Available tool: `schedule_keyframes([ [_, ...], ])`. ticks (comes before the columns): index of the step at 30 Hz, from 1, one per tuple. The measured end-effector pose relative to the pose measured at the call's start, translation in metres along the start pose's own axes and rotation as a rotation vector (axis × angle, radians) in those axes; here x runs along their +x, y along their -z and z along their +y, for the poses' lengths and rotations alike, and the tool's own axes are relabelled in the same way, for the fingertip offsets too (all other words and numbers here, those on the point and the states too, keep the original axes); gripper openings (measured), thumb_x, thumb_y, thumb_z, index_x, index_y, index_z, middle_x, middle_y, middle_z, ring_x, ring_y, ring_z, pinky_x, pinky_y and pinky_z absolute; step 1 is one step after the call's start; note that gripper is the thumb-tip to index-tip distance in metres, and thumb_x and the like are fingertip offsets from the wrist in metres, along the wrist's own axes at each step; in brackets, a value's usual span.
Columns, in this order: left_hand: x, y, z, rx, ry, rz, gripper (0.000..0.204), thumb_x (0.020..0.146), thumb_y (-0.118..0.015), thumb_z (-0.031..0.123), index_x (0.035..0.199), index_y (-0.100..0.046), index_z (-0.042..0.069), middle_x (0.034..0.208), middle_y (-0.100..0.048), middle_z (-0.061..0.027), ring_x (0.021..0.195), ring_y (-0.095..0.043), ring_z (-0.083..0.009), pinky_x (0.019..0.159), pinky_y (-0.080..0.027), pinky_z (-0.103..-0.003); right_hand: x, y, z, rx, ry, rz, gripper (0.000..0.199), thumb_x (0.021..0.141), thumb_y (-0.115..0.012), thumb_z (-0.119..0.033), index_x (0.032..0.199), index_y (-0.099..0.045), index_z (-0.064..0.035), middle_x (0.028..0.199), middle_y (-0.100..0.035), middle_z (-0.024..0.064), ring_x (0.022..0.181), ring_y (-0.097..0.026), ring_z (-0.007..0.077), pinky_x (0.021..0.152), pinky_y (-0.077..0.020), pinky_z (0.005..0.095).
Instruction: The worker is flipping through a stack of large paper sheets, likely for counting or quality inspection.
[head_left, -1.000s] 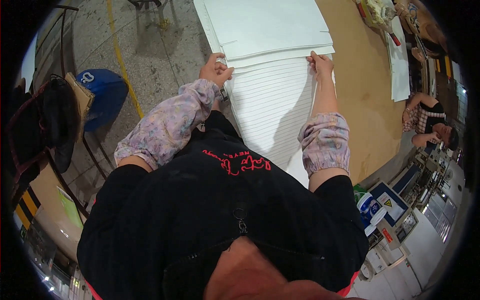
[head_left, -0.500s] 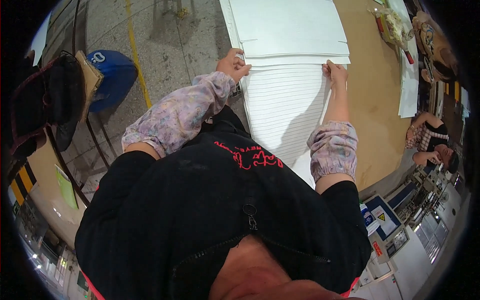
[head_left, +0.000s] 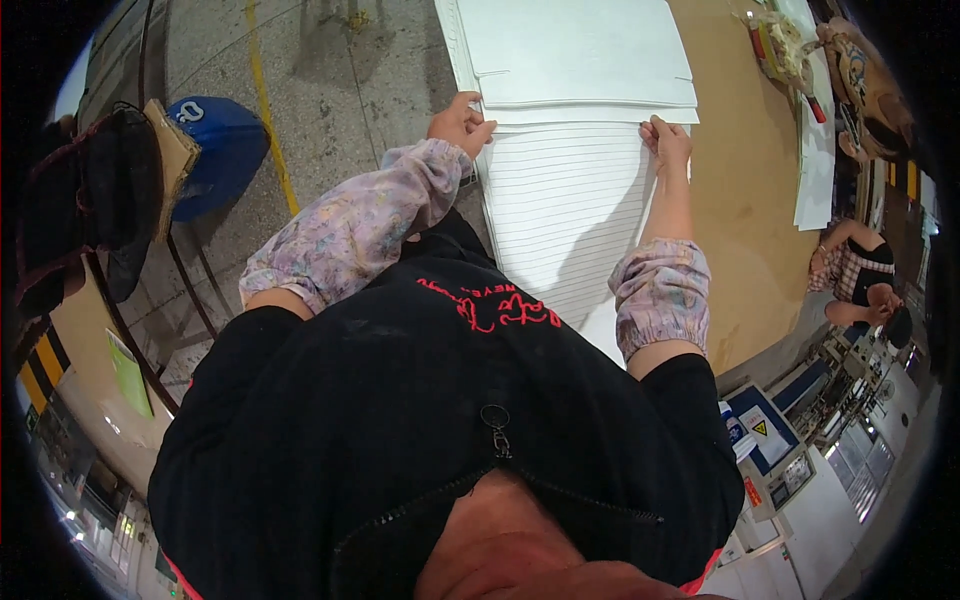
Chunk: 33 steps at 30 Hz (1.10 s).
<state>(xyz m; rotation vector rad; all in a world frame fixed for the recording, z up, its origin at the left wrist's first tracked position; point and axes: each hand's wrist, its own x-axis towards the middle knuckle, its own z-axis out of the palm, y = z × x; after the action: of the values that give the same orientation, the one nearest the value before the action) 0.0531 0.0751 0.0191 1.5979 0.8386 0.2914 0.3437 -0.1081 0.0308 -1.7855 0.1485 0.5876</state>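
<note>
At upper centre of the frame a tall stack of white sheets (head_left: 570,200) stands on the brown table (head_left: 740,220). The left hand (head_left: 460,122) curls its fingers over the stack's left edge; the right hand (head_left: 668,140) pinches the right edge of the top sheets. A loose white sheet (head_left: 818,170) lies on the table at upper right, beside another person (head_left: 860,275) bent over. A blue stool (head_left: 222,150) stands on the floor at upper left. The wearer's dark torso fills the lower frame, hiding the stack's near end.
</note>
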Motion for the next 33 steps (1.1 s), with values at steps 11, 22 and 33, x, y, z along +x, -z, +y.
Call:
schedule_keyframes([
  [11,0.001,-0.002,-0.004,-0.007,-0.011,0.064,0.045,0.068,-0.065,0.015,0.107,-0.047,0.001,0.068,-0.058,-0.0068,0.060,-0.057,-0.0126,0.060,-0.047,-0.026,-0.006,-0.001,0.005,0.155,0.012,0.042,0.014,0.076,-0.061,-0.005,0.078,-0.050,0.0029,0.072,-0.059,0.0141,0.063,-0.060,0.0190,0.055,-0.0538,0.0248],
  [22,0.004,-0.005,-0.005,0.108,-0.030,0.093,0.045,0.069,-0.064,0.016,0.108,-0.045,0.002,0.066,-0.057,-0.0064,0.059,-0.056,-0.0139,0.058,-0.046,-0.027,-0.001,0.002,-0.005,0.041,-0.049,0.048,0.017,0.080,-0.058,-0.009,0.075,-0.050,0.0049,0.066,-0.059,0.0142,0.049,-0.056,0.0140,0.043,-0.0484,0.0216],
  [33,0.005,-0.001,-0.005,0.162,-0.026,0.033,0.045,0.068,-0.065,0.018,0.106,-0.046,0.002,0.063,-0.056,-0.0060,0.058,-0.056,-0.0150,0.057,-0.046,-0.026,0.032,0.035,0.001,0.054,0.139,0.303,0.013,0.077,-0.059,-0.008,0.084,-0.053,0.0011,0.069,-0.056,0.0086,0.048,-0.053,0.0122,0.042,-0.0469,0.0201],
])
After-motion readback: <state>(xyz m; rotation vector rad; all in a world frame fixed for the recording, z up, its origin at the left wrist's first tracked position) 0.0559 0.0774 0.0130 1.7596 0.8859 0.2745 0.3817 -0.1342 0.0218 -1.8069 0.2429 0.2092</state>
